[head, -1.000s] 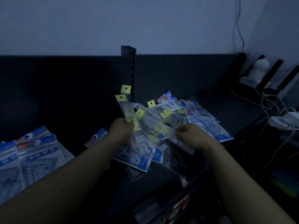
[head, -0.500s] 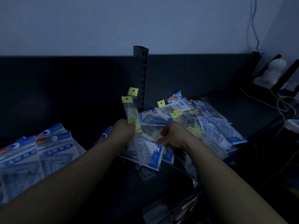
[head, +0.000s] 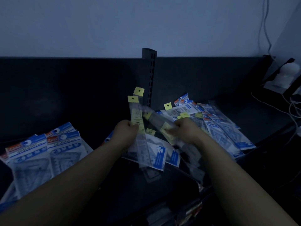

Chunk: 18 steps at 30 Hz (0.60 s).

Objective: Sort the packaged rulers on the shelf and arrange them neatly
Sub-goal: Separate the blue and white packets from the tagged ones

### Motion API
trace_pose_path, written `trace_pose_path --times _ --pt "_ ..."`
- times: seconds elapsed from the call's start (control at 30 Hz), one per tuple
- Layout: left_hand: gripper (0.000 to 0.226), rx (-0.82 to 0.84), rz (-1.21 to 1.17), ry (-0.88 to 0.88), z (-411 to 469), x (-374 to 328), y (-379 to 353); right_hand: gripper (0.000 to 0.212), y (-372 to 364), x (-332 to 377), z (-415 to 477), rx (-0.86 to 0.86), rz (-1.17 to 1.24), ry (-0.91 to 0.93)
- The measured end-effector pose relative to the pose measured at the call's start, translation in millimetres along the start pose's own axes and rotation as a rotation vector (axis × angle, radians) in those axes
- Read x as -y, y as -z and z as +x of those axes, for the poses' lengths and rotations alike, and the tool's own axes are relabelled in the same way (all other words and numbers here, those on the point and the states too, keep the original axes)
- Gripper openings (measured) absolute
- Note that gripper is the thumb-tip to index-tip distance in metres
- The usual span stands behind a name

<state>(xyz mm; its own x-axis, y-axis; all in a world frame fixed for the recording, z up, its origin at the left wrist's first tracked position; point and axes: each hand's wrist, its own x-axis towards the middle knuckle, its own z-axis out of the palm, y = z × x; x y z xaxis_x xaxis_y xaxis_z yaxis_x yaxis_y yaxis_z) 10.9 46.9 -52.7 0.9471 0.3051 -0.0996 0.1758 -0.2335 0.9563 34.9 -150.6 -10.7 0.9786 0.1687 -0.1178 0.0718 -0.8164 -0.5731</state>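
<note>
- Since the frame half a second ago, a clear pack (head: 160, 123) has been lifted off the heap by the right hand (head: 184, 129). It is now held slanting, with its far end up and to the left and its near end down and to the right.
- The left hand's bundle is seen in much the same upright pose as before.
- Two narrow ruler packs (head: 136, 115) are gripped by the left hand (head: 126, 131), with the fingers curled round their middle. They stand nearly upright, and their yellow hanging tabs are fanned slightly apart at the top.
- The clear pack is pinched by the right hand at its yellow label. The pack and the fingertips are blurred, so the exact hold cannot be told.
- The two hands are held near each other above the dark shelf (head: 254, 115), just in front of the slotted upright post (head: 150, 75).
- A loose pile (head: 218, 126) of blue-headed ruler packs is spread over the right part of the shelf, beyond and beside the right hand. The packs overlap at mixed angles, and a few yellow tabs show among them.
- More blue-and-white packs (head: 160, 156) lie under the hands at the near edge of the shelf.
- A flat stack (head: 48, 152) of blue-headed packs lies well apart at the near left.
- At the far right, white cables (head: 292, 110) and a pale rounded object (head: 289, 73) are seen against the wall (head: 146, 22).
</note>
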Motion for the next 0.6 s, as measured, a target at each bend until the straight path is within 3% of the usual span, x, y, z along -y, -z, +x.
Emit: trace_pose_path --times 0.23,0.43,0.6 --pt "0.025 -0.131 -0.047 -0.089 -20.5 -10.7 14.6 0.024 14.5 11.6 -18.2 -0.031 0.368 0.085" --pt "0.025 -0.213 -0.135 -0.046 -43.9 -7.9 36.0 0.028 -8.1 41.4 -20.9 -0.005 0.451 0.206" --pt "0.021 -0.311 -0.13 0.004 -68.9 6.4 72.0 0.032 -39.5 78.9 -26.3 0.118 0.43 0.365"
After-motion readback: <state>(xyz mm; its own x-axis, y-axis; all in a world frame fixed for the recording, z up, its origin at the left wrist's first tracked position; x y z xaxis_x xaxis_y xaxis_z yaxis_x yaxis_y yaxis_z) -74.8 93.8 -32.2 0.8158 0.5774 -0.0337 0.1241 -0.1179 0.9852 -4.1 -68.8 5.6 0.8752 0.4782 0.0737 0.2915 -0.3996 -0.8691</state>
